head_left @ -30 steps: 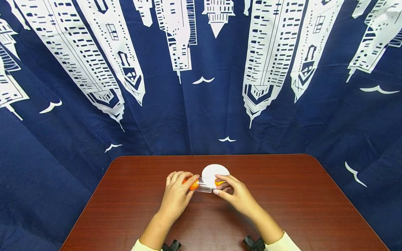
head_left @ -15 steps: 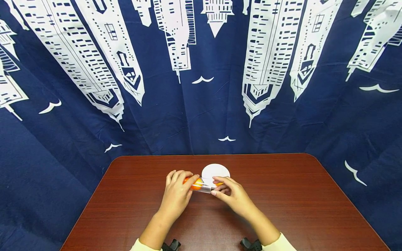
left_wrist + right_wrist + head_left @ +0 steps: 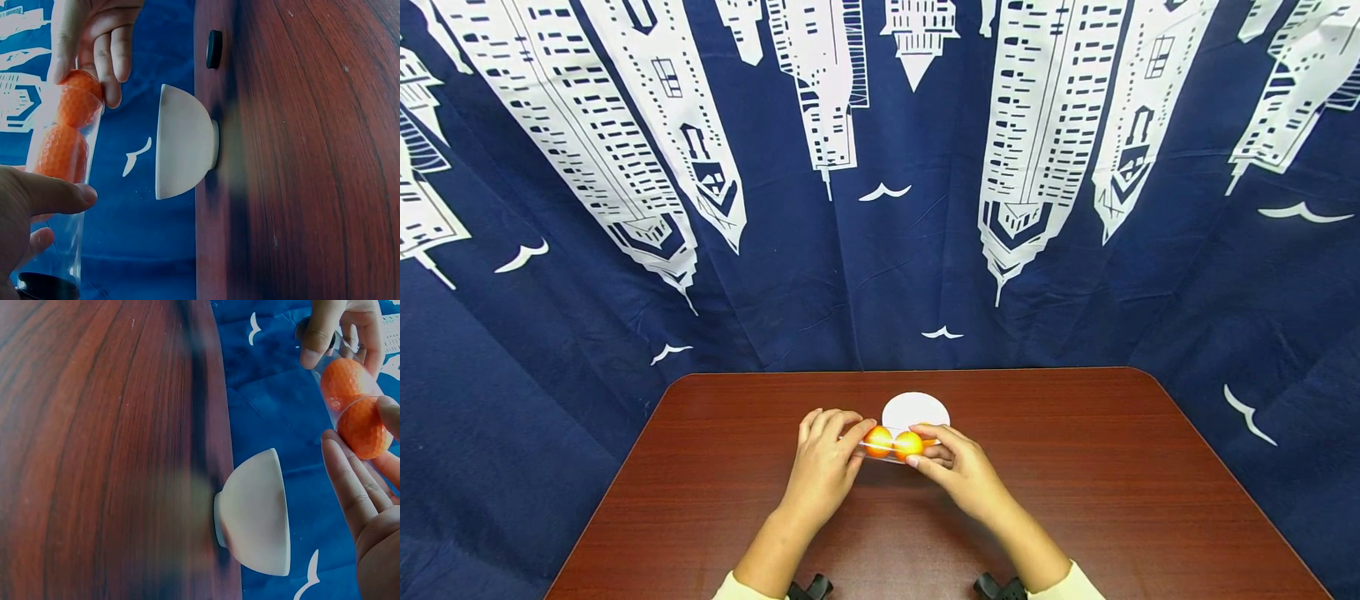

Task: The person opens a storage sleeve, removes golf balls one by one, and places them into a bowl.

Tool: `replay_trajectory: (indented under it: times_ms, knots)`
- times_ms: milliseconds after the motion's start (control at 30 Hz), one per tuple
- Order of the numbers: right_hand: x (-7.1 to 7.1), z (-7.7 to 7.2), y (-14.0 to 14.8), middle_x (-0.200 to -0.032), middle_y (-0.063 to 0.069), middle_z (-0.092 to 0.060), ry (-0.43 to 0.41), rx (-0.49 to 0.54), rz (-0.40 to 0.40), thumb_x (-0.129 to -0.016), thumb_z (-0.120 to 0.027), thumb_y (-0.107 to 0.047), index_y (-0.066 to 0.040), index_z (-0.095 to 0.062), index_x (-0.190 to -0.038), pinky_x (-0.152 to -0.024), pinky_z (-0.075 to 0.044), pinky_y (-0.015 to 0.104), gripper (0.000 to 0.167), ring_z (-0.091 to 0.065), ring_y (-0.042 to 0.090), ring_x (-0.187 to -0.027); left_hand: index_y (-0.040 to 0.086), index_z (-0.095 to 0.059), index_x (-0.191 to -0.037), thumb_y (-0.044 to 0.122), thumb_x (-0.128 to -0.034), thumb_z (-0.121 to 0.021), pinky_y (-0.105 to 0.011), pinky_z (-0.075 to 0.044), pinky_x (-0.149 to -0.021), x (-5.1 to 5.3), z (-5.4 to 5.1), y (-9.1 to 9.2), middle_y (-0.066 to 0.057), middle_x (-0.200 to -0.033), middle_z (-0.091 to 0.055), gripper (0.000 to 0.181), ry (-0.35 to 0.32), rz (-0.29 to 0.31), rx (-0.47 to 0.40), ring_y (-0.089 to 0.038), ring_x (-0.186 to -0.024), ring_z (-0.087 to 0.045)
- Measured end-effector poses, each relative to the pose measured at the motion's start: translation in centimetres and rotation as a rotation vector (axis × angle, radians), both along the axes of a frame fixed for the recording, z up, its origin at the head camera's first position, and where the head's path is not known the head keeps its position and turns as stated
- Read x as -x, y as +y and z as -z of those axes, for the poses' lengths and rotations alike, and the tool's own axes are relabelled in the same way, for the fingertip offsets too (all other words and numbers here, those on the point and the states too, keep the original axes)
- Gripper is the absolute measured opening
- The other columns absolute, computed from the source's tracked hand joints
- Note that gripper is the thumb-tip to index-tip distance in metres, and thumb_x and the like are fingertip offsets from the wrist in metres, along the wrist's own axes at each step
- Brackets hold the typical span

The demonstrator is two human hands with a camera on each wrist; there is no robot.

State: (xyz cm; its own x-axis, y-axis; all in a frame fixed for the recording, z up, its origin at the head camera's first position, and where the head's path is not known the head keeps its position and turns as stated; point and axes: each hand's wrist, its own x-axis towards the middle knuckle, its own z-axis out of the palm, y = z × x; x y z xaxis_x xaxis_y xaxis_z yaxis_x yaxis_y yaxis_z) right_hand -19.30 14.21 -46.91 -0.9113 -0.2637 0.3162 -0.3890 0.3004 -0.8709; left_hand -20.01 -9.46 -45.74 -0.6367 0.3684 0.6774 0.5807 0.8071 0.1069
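A clear tube (image 3: 65, 231) with a black end cap (image 3: 47, 285) is held above the table, with orange dimpled balls (image 3: 878, 442) inside. My left hand (image 3: 822, 467) grips its capped end, fingers and thumb curled round it. At the open end my right hand (image 3: 966, 471) pinches an orange ball (image 3: 364, 427) between thumb and fingers, at the tube's mouth. In the right wrist view that ball sits partly out of the rim, touching another ball (image 3: 342, 384) further in. Beyond the tube stands a white bowl (image 3: 915, 410).
The bowl (image 3: 184, 142) stands upright on the brown wooden table (image 3: 1037, 433). A small black disc (image 3: 214, 49) lies near it in the left wrist view. Behind the table hangs a blue cloth (image 3: 910, 275) with white building and bird prints.
The balls have shifted rightward along the tube, from beneath my left hand to its open end, where my right fingers now pinch one. Both hands have stayed nearly in place.
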Motion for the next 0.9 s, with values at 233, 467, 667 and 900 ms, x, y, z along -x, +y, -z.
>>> replay_trajectory:
  times_ms: [233,467,667,900]
  knots:
    - [-0.01,0.24,0.08,-0.117,0.007,-0.068,0.029,-0.004,-0.003,-0.089,-0.078,-0.024,-0.011,-0.066,-0.13,-0.088,-0.058,0.021,0.045,-0.072,0.019,-0.099,0.023,-0.072,-0.118,0.005,-0.0753,-0.085,-0.054,-0.04,-0.108,-0.04,0.07,0.02,0.003,-0.114,-0.065,0.049,-0.012,0.001,-0.008,-0.023,-0.113,-0.059]
    - [0.04,0.4,0.21,-0.116,0.007,-0.067,0.038,0.004,-0.005,-0.089,-0.078,-0.024,-0.013,-0.066,-0.129,-0.087,-0.058,0.02,0.043,-0.072,0.016,-0.099,0.022,-0.072,-0.118,0.005,-0.0736,-0.088,-0.053,-0.039,-0.107,-0.15,0.1,-0.02,0.003,-0.115,-0.065,0.05,-0.023,0.008,-0.034,-0.023,-0.113,-0.058]
    - [0.19,0.3,0.38,-0.115,0.007,-0.067,0.049,0.03,-0.011,-0.088,-0.079,-0.021,-0.009,-0.066,-0.128,-0.087,-0.058,0.02,0.043,-0.071,0.017,-0.099,0.022,-0.071,-0.119,0.006,-0.0696,-0.092,-0.049,-0.039,-0.104,-0.16,0.16,-0.11,0.003,-0.116,-0.064,0.056,-0.036,0.001,-0.067,-0.023,-0.113,-0.058]
    - [0.33,0.07,0.6,-0.115,0.009,-0.067,0.08,0.049,-0.007,-0.087,-0.08,-0.016,-0.006,-0.066,-0.127,-0.087,-0.059,0.021,0.043,-0.071,0.018,-0.098,0.021,-0.071,-0.12,0.007,-0.0685,-0.092,-0.05,-0.04,-0.103,-0.15,0.36,-0.2,0.002,-0.115,-0.065,0.057,-0.052,-0.015,-0.103,-0.025,-0.113,-0.058]
